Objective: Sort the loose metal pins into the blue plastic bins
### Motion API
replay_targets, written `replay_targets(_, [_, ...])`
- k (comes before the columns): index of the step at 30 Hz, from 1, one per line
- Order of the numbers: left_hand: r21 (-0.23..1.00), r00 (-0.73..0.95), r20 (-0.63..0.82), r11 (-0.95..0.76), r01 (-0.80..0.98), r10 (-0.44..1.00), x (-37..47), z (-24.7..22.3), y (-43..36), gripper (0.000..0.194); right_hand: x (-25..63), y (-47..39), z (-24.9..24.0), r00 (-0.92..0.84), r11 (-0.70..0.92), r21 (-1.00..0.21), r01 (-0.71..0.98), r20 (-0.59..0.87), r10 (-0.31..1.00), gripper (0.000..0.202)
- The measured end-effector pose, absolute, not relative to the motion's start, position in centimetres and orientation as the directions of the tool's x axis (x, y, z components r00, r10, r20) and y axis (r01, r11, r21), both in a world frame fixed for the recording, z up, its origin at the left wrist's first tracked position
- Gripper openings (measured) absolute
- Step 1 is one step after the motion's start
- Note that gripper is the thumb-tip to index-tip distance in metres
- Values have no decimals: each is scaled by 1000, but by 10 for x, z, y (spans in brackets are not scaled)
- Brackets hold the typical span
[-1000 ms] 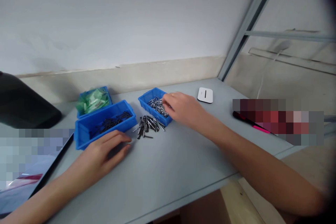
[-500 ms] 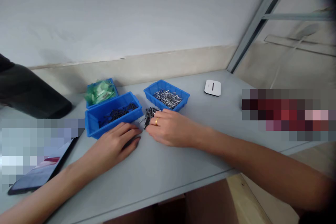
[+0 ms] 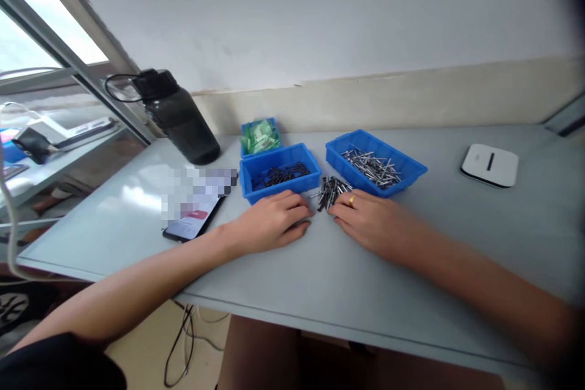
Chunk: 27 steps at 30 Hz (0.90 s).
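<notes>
A small loose pile of mixed black screws and silver rivet-like pins [image 3: 329,191] lies on the table between two blue bins. My right hand [image 3: 372,219], with a ring on one finger, touches the near right side of this pile; its fingers are bent and slightly apart, their tips partly hidden. My left hand [image 3: 278,219] rests on the tabletop left of the pile, fingers loosely curved and holding nothing. Just behind it stands the left blue bin [image 3: 256,195], with black screws [image 3: 287,174] inside. The right blue bin [image 3: 411,172] contains many silver pins [image 3: 375,167].
A smaller blue bin [image 3: 245,149] with green plastic packets [image 3: 261,136] stands behind the left bin. Further left are a dark water bottle [image 3: 185,125] and a phone [image 3: 196,219]. A white box-shaped device [image 3: 491,164] sits at the right. A wall [image 3: 365,24] borders the table's back.
The view has swung left, so the bottle and the table's left end show more fully. Both hands remain near the pile, with little visible change in pose.
</notes>
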State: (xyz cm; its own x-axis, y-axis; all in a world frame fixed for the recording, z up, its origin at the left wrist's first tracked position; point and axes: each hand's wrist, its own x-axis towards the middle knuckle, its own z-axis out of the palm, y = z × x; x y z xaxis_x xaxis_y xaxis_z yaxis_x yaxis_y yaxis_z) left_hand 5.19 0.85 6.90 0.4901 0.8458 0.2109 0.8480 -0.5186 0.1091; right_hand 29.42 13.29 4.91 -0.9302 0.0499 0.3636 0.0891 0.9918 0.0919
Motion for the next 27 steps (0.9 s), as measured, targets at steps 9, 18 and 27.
replay_targets(9, [124, 489, 213, -520, 845, 846, 51, 69, 10, 29, 297, 132, 56, -931, 990, 65, 126, 353, 95, 24])
replay_targets(18, [183, 393, 344, -471, 863, 853, 52, 67, 8, 33, 294, 127, 70, -921, 979, -98, 180, 333, 203, 19])
replay_targets(27, [409, 413, 362, -541, 735, 836, 53, 68, 9, 10, 292, 124, 79, -939, 998, -5, -61, 338, -56, 33])
